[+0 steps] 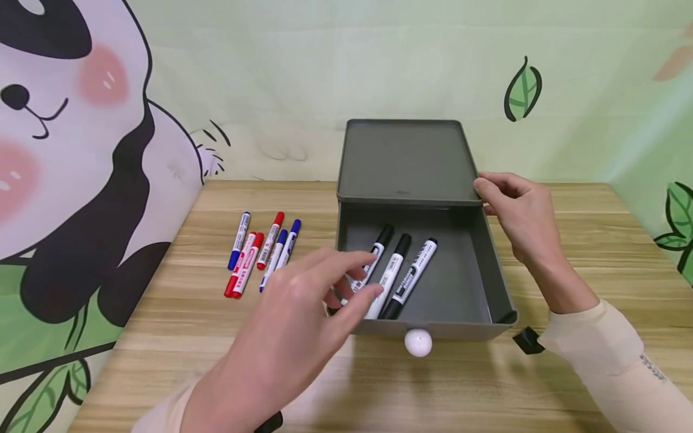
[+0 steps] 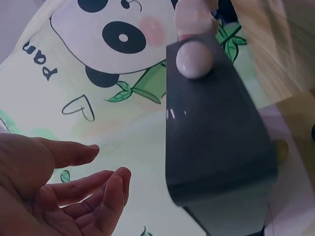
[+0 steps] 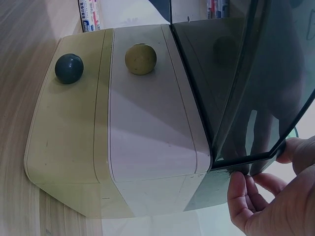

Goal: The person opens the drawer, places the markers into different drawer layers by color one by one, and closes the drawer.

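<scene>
A desktop drawer unit (image 1: 406, 159) has its dark grey top drawer (image 1: 460, 288) pulled out. Inside lie three whiteboard markers with black caps, one marker (image 1: 414, 273) farthest right. My left hand (image 1: 303, 307) hovers over the drawer's front left corner, thumb and fingertips apart, nothing between them. It partly covers the leftmost marker (image 1: 379, 246). In the left wrist view that hand (image 2: 69, 187) is beside the drawer front with its white knob (image 2: 194, 59). At the unit's right edge, my right hand (image 1: 522, 210) grips the top corner, thumb and fingers on either side.
Several red and blue markers (image 1: 249, 264) lie on the wooden table (image 1: 178, 337) left of the unit. Below the grey drawer are a lilac drawer (image 3: 147, 118) and a yellow drawer (image 3: 69, 128), both closed. A panda-print backdrop (image 1: 271, 78) stands behind.
</scene>
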Action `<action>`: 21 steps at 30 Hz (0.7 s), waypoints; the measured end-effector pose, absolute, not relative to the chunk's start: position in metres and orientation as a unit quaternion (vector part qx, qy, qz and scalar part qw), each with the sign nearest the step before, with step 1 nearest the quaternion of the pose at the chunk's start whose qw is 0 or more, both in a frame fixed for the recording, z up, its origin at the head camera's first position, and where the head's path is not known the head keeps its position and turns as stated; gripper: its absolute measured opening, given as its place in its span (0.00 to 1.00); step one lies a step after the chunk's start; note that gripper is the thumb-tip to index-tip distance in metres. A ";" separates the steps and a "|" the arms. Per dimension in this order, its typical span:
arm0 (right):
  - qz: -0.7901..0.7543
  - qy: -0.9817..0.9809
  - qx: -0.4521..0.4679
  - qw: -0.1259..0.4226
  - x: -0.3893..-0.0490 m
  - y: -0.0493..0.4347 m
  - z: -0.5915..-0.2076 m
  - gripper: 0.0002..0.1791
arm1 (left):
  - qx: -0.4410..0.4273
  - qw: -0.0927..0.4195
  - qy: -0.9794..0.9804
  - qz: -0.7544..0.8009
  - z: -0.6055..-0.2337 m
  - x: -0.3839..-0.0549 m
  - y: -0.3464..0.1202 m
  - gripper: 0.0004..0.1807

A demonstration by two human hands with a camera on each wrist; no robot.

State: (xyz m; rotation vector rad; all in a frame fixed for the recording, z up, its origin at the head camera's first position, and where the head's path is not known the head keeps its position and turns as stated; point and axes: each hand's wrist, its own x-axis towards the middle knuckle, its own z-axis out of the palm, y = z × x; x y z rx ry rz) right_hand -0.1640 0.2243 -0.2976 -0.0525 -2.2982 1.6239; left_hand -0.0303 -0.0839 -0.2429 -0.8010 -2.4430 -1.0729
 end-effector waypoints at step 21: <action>0.567 -0.807 -0.021 0.161 -0.163 0.224 -0.296 0.23 | -0.361 0.124 -0.840 -0.386 -0.281 -0.002 -0.068 0.14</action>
